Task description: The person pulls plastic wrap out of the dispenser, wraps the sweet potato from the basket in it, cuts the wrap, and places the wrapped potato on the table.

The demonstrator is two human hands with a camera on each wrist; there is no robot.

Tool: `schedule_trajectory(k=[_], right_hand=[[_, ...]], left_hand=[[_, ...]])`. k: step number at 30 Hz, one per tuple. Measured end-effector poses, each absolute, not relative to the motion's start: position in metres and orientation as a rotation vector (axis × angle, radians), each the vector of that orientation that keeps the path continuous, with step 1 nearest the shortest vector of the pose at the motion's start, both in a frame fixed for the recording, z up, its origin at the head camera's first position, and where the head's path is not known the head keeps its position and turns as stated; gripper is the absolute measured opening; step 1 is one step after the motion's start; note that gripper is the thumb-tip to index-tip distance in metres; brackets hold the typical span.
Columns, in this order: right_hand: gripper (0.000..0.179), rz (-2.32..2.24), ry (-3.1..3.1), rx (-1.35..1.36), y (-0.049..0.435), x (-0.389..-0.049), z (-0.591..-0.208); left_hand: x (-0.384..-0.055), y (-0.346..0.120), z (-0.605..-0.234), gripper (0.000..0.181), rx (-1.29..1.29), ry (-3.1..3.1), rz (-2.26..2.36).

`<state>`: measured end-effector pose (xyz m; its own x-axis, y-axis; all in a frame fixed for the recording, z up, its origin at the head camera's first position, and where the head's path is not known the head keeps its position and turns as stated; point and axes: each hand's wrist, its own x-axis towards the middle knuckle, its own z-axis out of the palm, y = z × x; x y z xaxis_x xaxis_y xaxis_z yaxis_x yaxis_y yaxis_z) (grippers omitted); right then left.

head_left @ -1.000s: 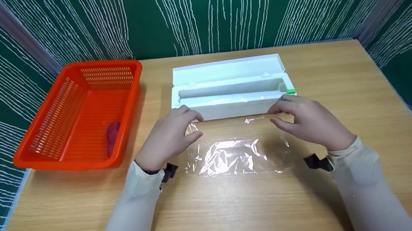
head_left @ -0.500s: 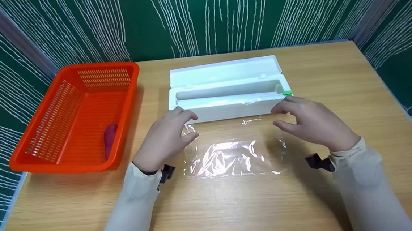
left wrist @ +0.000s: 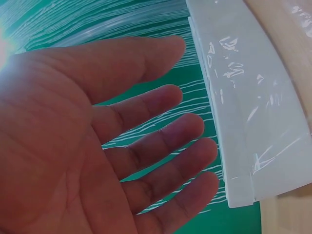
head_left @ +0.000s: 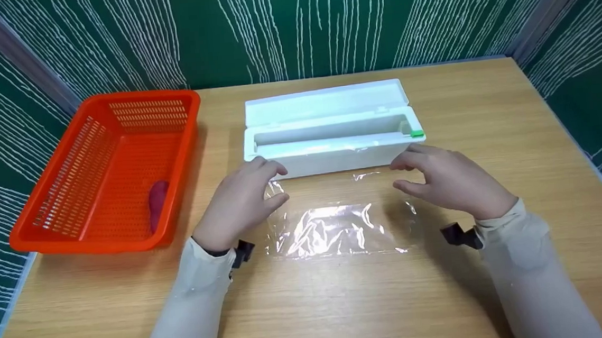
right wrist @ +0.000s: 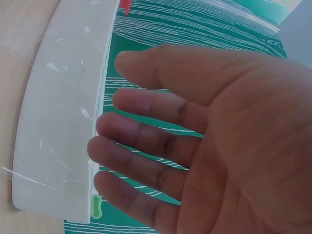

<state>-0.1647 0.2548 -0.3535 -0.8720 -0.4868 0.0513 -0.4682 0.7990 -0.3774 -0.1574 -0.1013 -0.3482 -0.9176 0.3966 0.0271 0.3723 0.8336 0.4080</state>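
Observation:
A sheet of clear plastic wrap (head_left: 332, 230) lies on the table, creased and shiny, running up to a white wrap dispenser box (head_left: 332, 161) with its lid raised. Inside the box a pale roll shows, and a green slider (head_left: 416, 134) sits at its right end. My left hand (head_left: 242, 202) hovers by the box's front left corner, fingers loosely bent, palm bare in the left wrist view. Opposite it, my right hand (head_left: 439, 180) is held near the front right corner, thumb and fingers apart. In the right wrist view its palm also holds nothing.
An orange basket (head_left: 107, 243) stands to the left, with a dark red elongated item (head_left: 158, 205) inside against its right wall. Green walls with white lines enclose the back and sides of the wooden table (head_left: 337, 315).
Both hands stay near the box's front corners; the right hand shifts slightly against the box. The whole head view drifts a little to the left. The wrap and box look the same.

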Motion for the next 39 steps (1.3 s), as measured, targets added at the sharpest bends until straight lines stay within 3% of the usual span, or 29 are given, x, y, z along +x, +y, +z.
schedule_trajectory(k=[10, 20, 27, 39], right_hand=[[0.030, -0.531, 2.823, -0.769, 0.252, -0.165, -0.358], [0.008, -0.470, 2.577, -0.745, 0.244, -0.159, -0.368], [0.016, -0.285, 2.496, -0.600, 0.233, -0.155, -0.377], [0.022, -0.186, 2.543, -0.628, 0.235, -0.148, -0.387]], left_hand=[[-0.158, -0.101, -0.348, 0.040, 0.629, 2.939, 0.622], [-0.157, -0.103, -0.347, 0.038, 0.644, 2.940, 0.631], [-0.156, -0.105, -0.345, 0.039, 0.641, 2.937, 0.643], [-0.155, -0.116, -0.336, 0.040, 0.587, 2.967, 0.667]])
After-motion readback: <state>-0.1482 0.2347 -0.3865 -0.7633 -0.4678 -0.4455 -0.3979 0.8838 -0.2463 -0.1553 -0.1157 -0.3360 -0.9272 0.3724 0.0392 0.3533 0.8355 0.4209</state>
